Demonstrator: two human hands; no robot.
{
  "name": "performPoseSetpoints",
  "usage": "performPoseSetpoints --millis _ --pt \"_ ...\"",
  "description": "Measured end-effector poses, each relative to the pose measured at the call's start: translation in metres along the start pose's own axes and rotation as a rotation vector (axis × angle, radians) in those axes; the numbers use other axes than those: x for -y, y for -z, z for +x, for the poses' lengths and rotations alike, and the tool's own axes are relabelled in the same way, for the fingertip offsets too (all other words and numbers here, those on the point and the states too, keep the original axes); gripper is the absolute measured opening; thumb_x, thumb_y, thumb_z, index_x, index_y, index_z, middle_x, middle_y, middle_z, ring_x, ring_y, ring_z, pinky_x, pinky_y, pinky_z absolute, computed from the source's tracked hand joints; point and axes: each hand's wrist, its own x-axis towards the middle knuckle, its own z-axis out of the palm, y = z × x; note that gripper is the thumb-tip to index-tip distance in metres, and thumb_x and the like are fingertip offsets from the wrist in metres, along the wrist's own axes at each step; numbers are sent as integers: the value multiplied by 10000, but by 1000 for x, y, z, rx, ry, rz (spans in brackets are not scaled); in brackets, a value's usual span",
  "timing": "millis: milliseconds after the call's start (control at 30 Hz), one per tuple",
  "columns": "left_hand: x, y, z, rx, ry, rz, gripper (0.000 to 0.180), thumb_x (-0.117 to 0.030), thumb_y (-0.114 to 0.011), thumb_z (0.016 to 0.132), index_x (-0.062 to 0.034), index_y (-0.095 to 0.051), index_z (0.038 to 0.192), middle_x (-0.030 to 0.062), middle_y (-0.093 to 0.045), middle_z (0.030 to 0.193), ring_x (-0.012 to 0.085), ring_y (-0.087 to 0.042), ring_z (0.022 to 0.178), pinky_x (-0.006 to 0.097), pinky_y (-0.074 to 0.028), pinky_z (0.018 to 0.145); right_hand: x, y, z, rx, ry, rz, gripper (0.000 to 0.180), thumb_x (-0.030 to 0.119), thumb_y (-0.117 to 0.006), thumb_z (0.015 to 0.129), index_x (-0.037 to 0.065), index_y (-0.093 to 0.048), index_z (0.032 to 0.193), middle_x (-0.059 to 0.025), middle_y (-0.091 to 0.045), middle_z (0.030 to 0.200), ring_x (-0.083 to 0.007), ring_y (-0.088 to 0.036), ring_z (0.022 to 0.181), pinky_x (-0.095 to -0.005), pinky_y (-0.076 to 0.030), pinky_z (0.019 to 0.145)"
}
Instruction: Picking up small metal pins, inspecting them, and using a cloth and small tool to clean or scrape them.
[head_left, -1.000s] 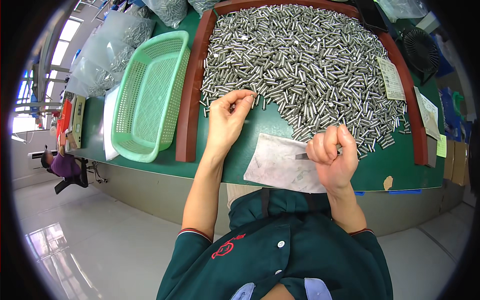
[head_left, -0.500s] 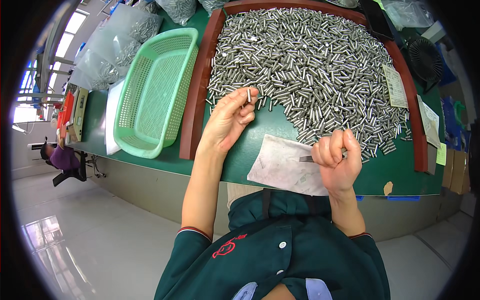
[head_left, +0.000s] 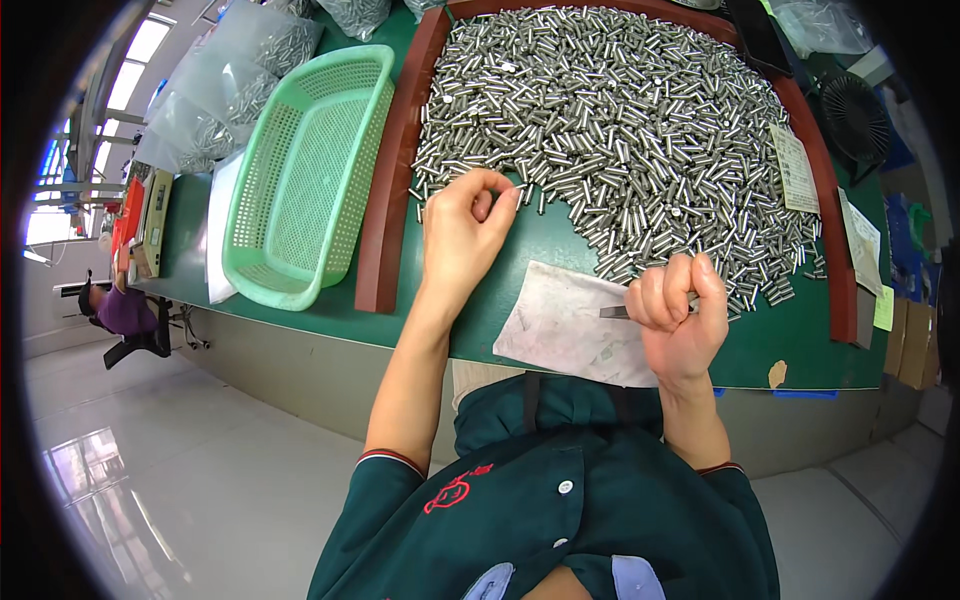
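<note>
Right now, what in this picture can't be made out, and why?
Head view: the silver cylindrical metal pin is mostly covered by the bare left hand.
Head view: the dark flat metal strip's other end is hidden inside the bare right hand.
Head view: one clear plastic bag is cut off by the picture's upper edge.
Head view: print on the white rectangular paper sheet is too small to read.

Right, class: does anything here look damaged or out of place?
Yes: an irregular tan patch near the front edge of the green tabletop, perhaps worn coating, breaks its even colour. The pale cloth by the right hand looks smudged.
</note>
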Motion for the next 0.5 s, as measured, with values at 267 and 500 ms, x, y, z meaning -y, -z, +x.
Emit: performPoseSetpoints --millis 267,500 --pt "5 7 5 106 -398 209 155 -16 -646 665 -29 -608 815 62 -465 631 173 -482 524 282 -391 493 0 2 0 -2 6 14 382 190 -257 892 89 -291 526 10 -249 425 -88 -189 403 -250 -191 405" --pt "3 3 4 169 -423 157 124 -34 -657 668 -15 -569 754 57 -463 646 162 -478 543 276 -384 496 0 1 1 9 1 9 380 191 -259 892 90 -290 528 9 -252 428 -88 -194 406 -249 -197 409"
